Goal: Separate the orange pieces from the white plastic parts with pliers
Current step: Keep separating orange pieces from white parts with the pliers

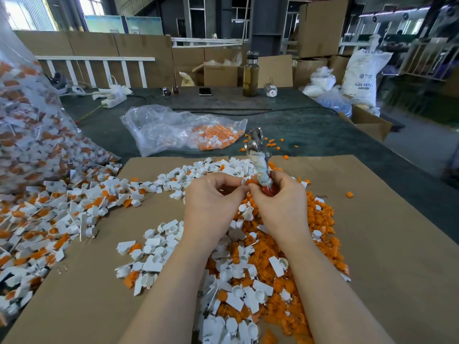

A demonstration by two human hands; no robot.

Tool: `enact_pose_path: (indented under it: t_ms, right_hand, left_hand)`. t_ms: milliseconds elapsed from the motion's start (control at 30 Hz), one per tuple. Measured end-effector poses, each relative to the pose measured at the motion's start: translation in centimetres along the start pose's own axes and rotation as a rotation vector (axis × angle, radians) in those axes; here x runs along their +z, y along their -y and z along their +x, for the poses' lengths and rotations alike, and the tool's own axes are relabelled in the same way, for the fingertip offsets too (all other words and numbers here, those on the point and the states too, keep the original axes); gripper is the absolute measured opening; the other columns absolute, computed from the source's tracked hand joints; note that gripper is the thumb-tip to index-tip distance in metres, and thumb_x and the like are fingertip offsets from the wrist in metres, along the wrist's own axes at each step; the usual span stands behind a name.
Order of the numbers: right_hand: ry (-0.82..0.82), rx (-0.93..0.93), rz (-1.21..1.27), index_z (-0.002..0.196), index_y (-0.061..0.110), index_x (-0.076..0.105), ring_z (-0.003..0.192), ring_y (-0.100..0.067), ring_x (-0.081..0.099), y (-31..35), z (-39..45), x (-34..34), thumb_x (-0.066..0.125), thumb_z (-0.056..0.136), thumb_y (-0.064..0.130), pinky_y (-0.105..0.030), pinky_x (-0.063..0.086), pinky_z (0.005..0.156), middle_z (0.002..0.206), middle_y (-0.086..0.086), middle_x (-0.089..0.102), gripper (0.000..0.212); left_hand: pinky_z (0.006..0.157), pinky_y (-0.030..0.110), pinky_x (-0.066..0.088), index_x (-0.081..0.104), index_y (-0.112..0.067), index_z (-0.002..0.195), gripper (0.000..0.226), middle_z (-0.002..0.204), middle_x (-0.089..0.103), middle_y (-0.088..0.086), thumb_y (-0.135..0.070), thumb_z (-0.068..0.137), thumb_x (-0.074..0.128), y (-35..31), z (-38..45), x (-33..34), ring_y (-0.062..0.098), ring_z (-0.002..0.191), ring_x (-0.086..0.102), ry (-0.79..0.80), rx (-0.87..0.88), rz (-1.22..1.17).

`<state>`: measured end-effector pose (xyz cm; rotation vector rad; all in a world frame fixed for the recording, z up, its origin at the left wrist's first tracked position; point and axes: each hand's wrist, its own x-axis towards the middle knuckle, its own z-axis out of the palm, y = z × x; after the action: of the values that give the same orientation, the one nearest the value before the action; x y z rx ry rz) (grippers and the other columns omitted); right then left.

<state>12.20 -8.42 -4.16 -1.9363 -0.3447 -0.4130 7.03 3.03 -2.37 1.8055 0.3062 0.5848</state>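
The right hand clenches the silver metal pliers with taped handles, nose pointing away. The left hand pinches a small orange-and-white plastic part against the right fingertips, above the brown cardboard sheet. I think the small part may slip and fall into the mixed pile, because the pinch is narrow.

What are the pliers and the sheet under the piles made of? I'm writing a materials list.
Pliers: shiny metal head, judging by the bright glints; handles wrapped in what looks like tape or cloth.
Sheet: matte brown cardboard or kraft paper; which one is unclear.
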Motion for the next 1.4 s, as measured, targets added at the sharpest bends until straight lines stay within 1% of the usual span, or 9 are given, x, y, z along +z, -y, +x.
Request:
enact_pose_path:
  t_ms: [267, 467, 633, 800, 967, 1200, 1267, 1333, 1400]
  right_hand:
    - [0.083, 0.02, 0.054, 0.095, 0.024, 0.067, 0.082, -0.004, 0.065, 0.0, 0.0, -0.3, 0.072, 0.084, 0.017, -0.028, 0.057, 0.073, 0.086, 0.013, 0.069, 0.014]
    - [0.115, 0.01, 0.071, 0.093, 0.029, 0.064, 0.079, 0.002, 0.063, 0.2, -0.1, -0.3, 0.07, 0.084, 0.016, -0.012, 0.049, 0.064, 0.081, 0.016, 0.066, 0.017]
    - [0.122, 0.0, 0.067, 0.092, 0.026, 0.067, 0.075, 0.003, 0.061, 0.2, -0.1, -0.2, 0.068, 0.087, 0.023, -0.011, 0.045, 0.058, 0.075, 0.015, 0.065, 0.006]
    - [0.118, 0.013, 0.047, 0.106, 0.017, 0.07, 0.081, -0.003, 0.065, 0.2, -0.1, -0.1, 0.069, 0.086, 0.041, -0.023, 0.055, 0.072, 0.088, 0.009, 0.07, 0.031]
    - [0.084, -0.013, 0.048, 0.089, 0.018, 0.069, 0.064, -0.001, 0.059, 0.2, -0.2, 0.1, 0.069, 0.087, 0.038, -0.013, 0.044, 0.053, 0.067, 0.012, 0.063, 0.02]
    - [0.115, -0.007, 0.067, 0.066, 0.025, 0.055, 0.053, 0.001, 0.05, 0.4, -0.1, -0.1, 0.067, 0.089, 0.033, -0.012, 0.037, 0.047, 0.054, 0.024, 0.053, 0.028]
    - [0.17, 0.013, 0.092, 0.072, 0.021, 0.061, 0.058, -0.002, 0.055, 0.6, -0.1, -0.3, 0.066, 0.09, 0.034, -0.015, 0.04, 0.05, 0.06, 0.019, 0.059, 0.022]
    - [0.254, 0.052, 0.15, 0.085, 0.017, 0.067, 0.072, -0.013, 0.063, 0.8, -0.1, -0.7, 0.065, 0.091, 0.034, -0.034, 0.053, 0.064, 0.076, 0.004, 0.068, 0.018]
    - [0.341, 0.074, 0.151, 0.091, 0.016, 0.066, 0.082, -0.024, 0.063, 0.8, -0.1, -1.3, 0.064, 0.091, 0.034, -0.043, 0.053, 0.077, 0.087, -0.01, 0.067, 0.018]
  left_hand:
    - [0.062, 0.014, 0.055, 0.076, -0.03, 0.074, 0.014, 0.07, 0.073, -0.018, -0.019, 0.082, 0.079, 0.4, 0.1, 0.2, 0.001, 0.069, 0.069, -0.034, 0.018, 0.044]
    - [0.06, 0.016, 0.053, 0.073, -0.03, 0.071, 0.014, 0.069, 0.072, -0.018, -0.022, 0.078, 0.083, 0.5, 0.2, 0.6, 0.0, 0.067, 0.068, -0.083, -0.019, 0.022]
    - [0.058, 0.015, 0.052, 0.071, -0.027, 0.076, 0.013, 0.065, 0.071, -0.018, -0.022, 0.08, 0.082, 0.5, 0.3, 0.4, -0.002, 0.063, 0.069, -0.13, -0.053, -0.065]
    - [0.065, 0.024, 0.057, 0.071, -0.026, 0.076, 0.015, 0.065, 0.072, -0.015, -0.019, 0.08, 0.083, 0.6, 0.2, 0.3, 0.001, 0.062, 0.07, -0.134, -0.077, -0.129]
    - [0.068, 0.028, 0.059, 0.072, -0.026, 0.077, 0.013, 0.068, 0.073, -0.013, -0.021, 0.079, 0.084, 0.7, 0.2, 0.4, 0.004, 0.066, 0.072, -0.147, -0.071, -0.132]
    - [0.066, 0.023, 0.057, 0.073, -0.025, 0.077, 0.012, 0.069, 0.073, -0.012, -0.021, 0.078, 0.084, 0.8, 0.2, 0.5, 0.003, 0.066, 0.07, -0.16, -0.058, -0.086]
    - [0.064, 0.023, 0.057, 0.073, -0.023, 0.077, 0.011, 0.068, 0.073, -0.009, -0.019, 0.079, 0.083, 0.8, 0.3, 0.3, 0.005, 0.064, 0.07, -0.162, -0.066, -0.108]
    - [0.062, 0.022, 0.056, 0.072, -0.019, 0.078, 0.01, 0.068, 0.074, -0.003, -0.014, 0.081, 0.08, 0.7, 0.5, -0.1, 0.008, 0.062, 0.071, -0.153, -0.094, -0.218]
    - [0.061, 0.019, 0.056, 0.071, -0.012, 0.082, 0.008, 0.067, 0.074, 0.001, -0.008, 0.083, 0.077, 0.6, 0.7, -0.6, 0.013, 0.064, 0.073, -0.139, -0.13, -0.375]
